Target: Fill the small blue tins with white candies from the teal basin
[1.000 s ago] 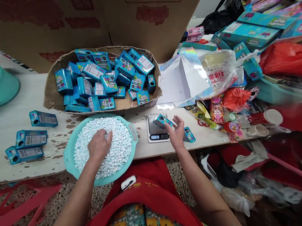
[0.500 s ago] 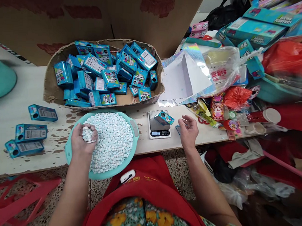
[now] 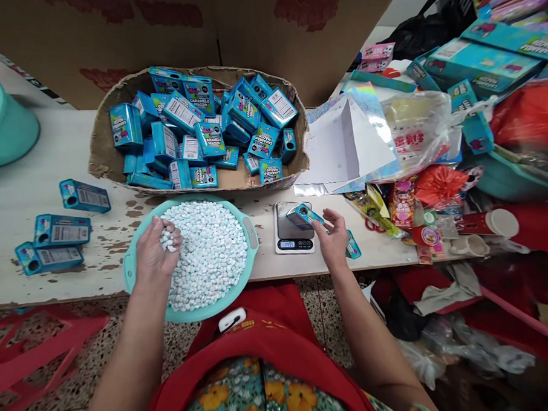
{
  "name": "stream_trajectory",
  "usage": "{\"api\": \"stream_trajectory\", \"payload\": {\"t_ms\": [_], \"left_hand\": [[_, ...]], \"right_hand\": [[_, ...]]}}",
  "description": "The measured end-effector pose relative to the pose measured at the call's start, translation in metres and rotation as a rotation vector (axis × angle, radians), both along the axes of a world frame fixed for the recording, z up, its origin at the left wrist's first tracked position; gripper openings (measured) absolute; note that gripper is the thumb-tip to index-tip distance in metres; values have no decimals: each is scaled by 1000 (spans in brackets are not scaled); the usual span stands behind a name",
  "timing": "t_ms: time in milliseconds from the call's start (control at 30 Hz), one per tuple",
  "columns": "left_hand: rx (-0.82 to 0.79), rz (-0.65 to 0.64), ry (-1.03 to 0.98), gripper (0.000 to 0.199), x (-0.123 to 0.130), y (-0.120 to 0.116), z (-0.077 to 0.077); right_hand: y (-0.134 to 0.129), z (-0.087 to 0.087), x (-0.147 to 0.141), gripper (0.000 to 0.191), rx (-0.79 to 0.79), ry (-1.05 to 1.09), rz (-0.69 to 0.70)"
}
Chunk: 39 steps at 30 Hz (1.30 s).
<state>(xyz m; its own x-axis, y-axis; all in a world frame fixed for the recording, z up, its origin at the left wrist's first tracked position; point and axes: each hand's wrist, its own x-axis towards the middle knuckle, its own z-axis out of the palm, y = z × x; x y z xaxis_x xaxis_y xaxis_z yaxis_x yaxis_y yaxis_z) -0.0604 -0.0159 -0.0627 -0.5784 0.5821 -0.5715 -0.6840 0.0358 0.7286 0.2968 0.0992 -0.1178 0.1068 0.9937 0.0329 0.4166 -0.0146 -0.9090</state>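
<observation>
Candies sit cupped in my left hand, palm up and fingers curled part-way round them, over the side of the bowl, which holds many more. My right hand is loosely open at the near end of a small box on the scale — I cannot tell how firmly it touches. I judge this a portioning step; moving the handful calls for closely curled fingers — and a steady box.
</observation>
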Motion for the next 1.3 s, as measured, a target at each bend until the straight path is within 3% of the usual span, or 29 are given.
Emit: {"api": "stream_trajectory", "payload": {"t_ms": [100, 200, 300, 367, 467, 567, 700, 900, 1200, 1300], "left_hand": [[25, -11, 119, 8, 4, 0, -1], [33, -14, 50, 11, 7, 3, 0], [53, -36, -217, 27, 11, 7, 11], [85, -45, -331, 36, 19, 10, 27], [184, -54, -303, 40, 40, 14, 59], [282, 7, -102, 39, 61, 18, 83], [308, 101, 175, 35, 70, 17, 85], [259, 118, 278, 37, 66, 12, 73], [233, 20, 147, 44, 68, 19, 76], [110, -3, 330, 42, 58, 19, 61]], "right_hand": [[0, -10, -4, 66, -1, -120, 43], [-1, -8, -11, 52, -30, -151, 39], [-7, 19, -29, 40, 57, -139, 97], [-16, 47, -49, 35, 170, -145, 226], [-35, 85, -88, 31, 284, -91, 470], [-54, 100, -123, 33, 324, -25, 664], [-69, 96, -152, 33, 310, 25, 737], [-75, 89, -161, 31, 291, 36, 716], [-72, 83, -143, 37, 115, 165, 651], [-64, 77, -119, 38, 0, 252, 516]]}}
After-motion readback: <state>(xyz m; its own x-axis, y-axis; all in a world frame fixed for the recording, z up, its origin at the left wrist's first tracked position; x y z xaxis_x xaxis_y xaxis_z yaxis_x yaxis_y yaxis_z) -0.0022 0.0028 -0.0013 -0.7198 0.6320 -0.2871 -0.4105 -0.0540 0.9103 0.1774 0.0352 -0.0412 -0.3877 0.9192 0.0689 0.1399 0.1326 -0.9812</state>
